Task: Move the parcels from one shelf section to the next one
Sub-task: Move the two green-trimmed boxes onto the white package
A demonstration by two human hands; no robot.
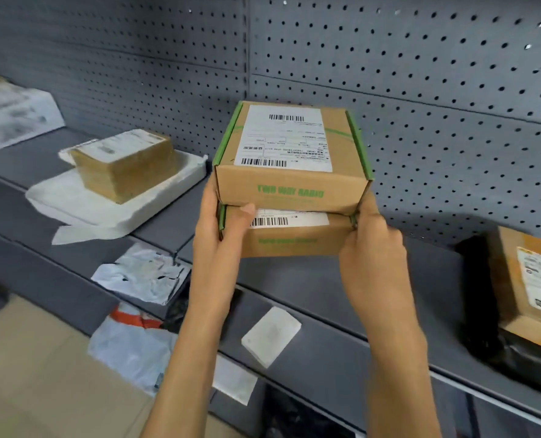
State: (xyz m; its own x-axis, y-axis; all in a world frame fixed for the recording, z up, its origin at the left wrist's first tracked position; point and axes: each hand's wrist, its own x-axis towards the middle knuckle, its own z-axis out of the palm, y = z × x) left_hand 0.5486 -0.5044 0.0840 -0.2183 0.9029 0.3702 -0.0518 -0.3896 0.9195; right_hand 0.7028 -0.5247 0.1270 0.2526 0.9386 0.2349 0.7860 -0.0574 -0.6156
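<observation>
Two brown cardboard parcels with green lettering are stacked one on the other in the middle of the view. The upper parcel (291, 159) has a white shipping label on its top. The lower parcel (291, 240) shows a barcode label strip. My left hand (223, 235) grips the left side of the stack, thumb across the lower parcel's front. On the right side, my right hand (368, 245) grips the lower parcel. The stack is over the grey shelf (373, 289); whether it rests on it I cannot tell.
A taped brown box (127, 164) lies on a white padded bag (111, 205) at the left. Another brown box (531, 286) on a black bag sits at the right. White and grey bags lie on lower shelves. Perforated grey panel (421, 90) stands behind.
</observation>
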